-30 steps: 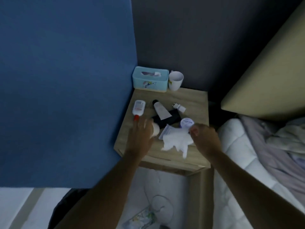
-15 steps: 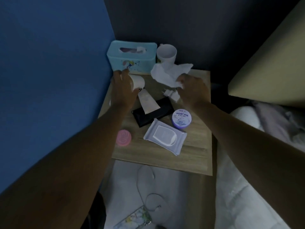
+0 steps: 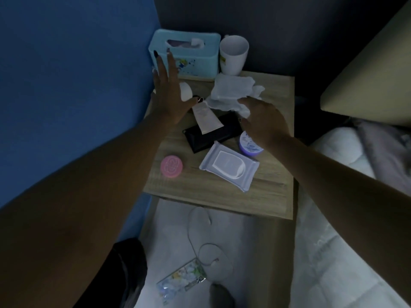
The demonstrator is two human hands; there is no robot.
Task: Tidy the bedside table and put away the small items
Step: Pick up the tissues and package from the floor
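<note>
while left hand [image 3: 165, 94] spreads open, right hand [image 3: 262, 123] pinches crumpled tissue [image 3: 231, 92].

tube [image 3: 205, 117] on case [image 3: 213, 135], mug [image 3: 233, 54] behind

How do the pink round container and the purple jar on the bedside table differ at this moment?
The pink round container sits near the table's left front edge, in full view; the purple jar lies toward the right, partly hidden under the right hand. The pink lid bears an embossed pattern, the purple one printed text. The jar touches the wipes pack; the pink container stands apart. Both are round and lidded.
</note>
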